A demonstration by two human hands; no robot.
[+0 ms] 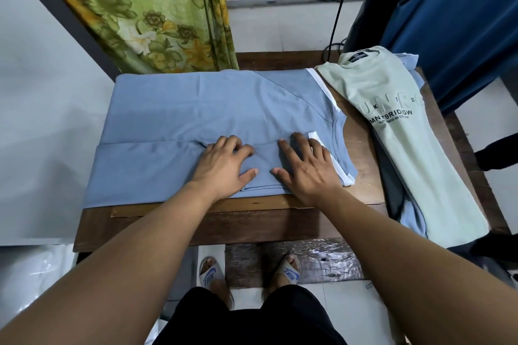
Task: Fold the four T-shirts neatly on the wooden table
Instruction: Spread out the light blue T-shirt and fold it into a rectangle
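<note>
On wooden table (252, 227): blue T-shirt (210, 109) lengthwise left-right, collar right; L hand (224, 166), R hand (307, 168) spread, pressing.

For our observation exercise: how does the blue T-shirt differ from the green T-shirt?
The blue T-shirt is plain with white trim; the green T-shirt bears black lettering. The blue one lies spread, near side folded in, under the left hand and right hand; the green one tops a pile at right, untouched. Both rest on the table.

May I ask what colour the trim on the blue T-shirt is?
White trim, best seen in the head view.
</note>
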